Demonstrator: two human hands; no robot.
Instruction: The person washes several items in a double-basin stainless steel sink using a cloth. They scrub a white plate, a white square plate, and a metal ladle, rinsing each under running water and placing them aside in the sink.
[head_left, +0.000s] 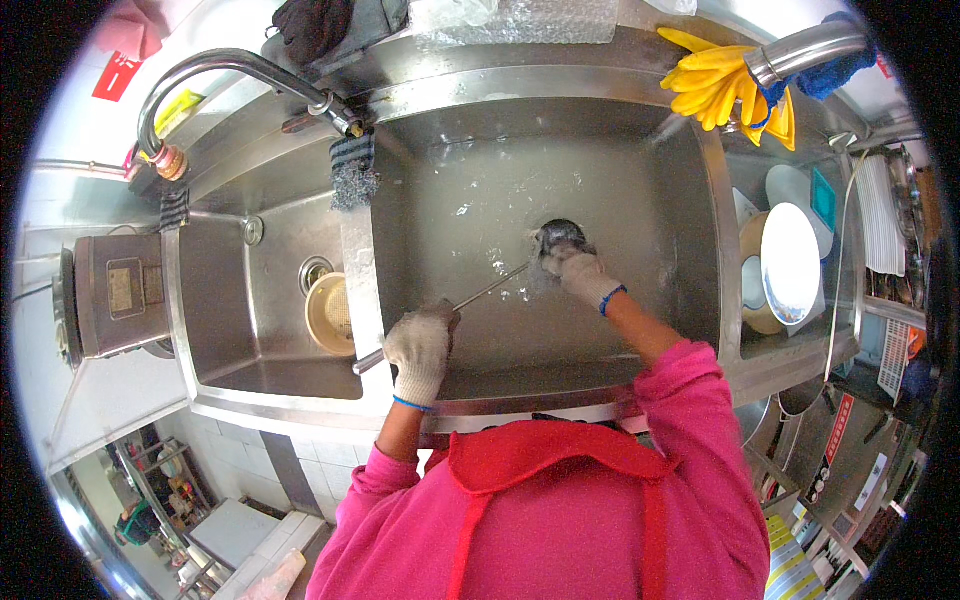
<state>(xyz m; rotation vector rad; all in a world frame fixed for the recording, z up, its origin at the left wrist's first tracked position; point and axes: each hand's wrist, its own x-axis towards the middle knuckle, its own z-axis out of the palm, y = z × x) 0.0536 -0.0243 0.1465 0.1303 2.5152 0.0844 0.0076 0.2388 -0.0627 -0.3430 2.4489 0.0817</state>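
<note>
My left hand, in a white knit work glove with a blue cuff edge, grips the handle of a long metal ladle. The handle's bare end sticks out past the fist, over the divider between two basins. At the other end, my gloved right hand is closed at the ladle's dark, round head; motion blurs the fingers, and whether they also hold a scrubber is hidden. Both hands are over the large stainless steel sink basin, which holds cloudy grey water with patches of foam.
At the left is a smaller basin with a tan strainer basket by its drain. A curved faucet and a steel wool scrubber are near the divider. Yellow rubber gloves hang at the back right; white dishes fill the right basin.
</note>
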